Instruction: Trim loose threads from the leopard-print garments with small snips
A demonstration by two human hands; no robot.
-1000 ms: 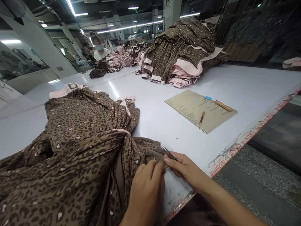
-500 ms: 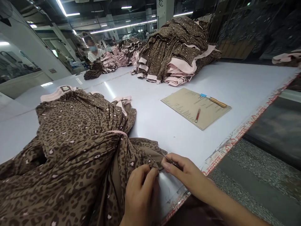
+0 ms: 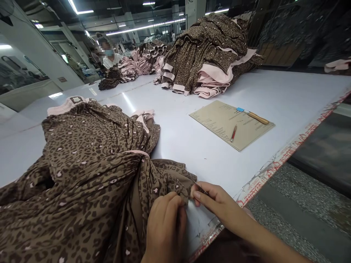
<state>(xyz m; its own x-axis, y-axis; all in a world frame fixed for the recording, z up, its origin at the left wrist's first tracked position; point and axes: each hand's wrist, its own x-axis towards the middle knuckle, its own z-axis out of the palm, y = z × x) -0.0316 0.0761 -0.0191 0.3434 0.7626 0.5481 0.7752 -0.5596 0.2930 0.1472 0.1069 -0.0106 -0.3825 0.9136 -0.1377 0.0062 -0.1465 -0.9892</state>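
Note:
A brown leopard-print garment bundle (image 3: 90,153), gathered by a pink band (image 3: 137,152), spreads over the left of the table. My left hand (image 3: 166,223) is closed on the edge of the garment at its lower right end, its fingertips partly hidden. Close beside it, my right hand (image 3: 208,195) pinches a thin, dark, pointed metal tool (image 3: 202,189); its exact kind is hard to make out. The tool's tip points toward the garment's loose corner, near my right fingertips.
Beyond my hands lies a printed brown card (image 3: 216,120), bearing a red pen (image 3: 234,133) and a wooden-handled tool (image 3: 256,117) with a blue tip. A large leopard-print pile (image 3: 203,54) stands farther back. A masked person (image 3: 109,56) is at the far left. The taped table edge (image 3: 274,164) runs along the right.
My right hand has shifted slightly right with the metal tool. My left hand's fingers have settled a little closer together on the fabric. The view has moved slightly.

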